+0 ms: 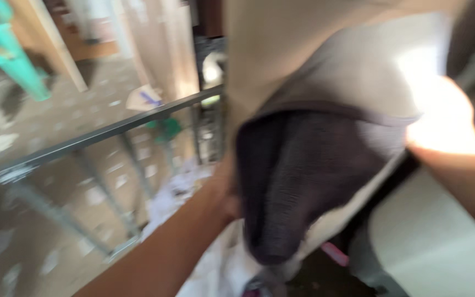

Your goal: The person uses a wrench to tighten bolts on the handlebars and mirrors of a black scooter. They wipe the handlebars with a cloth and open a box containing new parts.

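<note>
Overall, frame heavily motion-blurred. Grey metal railing with slanted bars (105, 132) runs across the left half, between the camera and the speckled floor below. Beyond it: teal plastic object (12, 55) at upper left, pale wooden plank (56, 44) leaning beside it, small white card with a blue mark (144, 99) lying on the floor, a green patch near it. White crumpled cloth (215, 264) lies at bottom centre. Dark grey knitted fabric with a pale lining (298, 176) hangs in the centre, blocking most of the right side. Left hand (229, 198) meets its lower left edge, fingers hidden; grip cannot be told. Right hand (446, 121) overexposed at the fabric's right edge; state unreadable.
</note>
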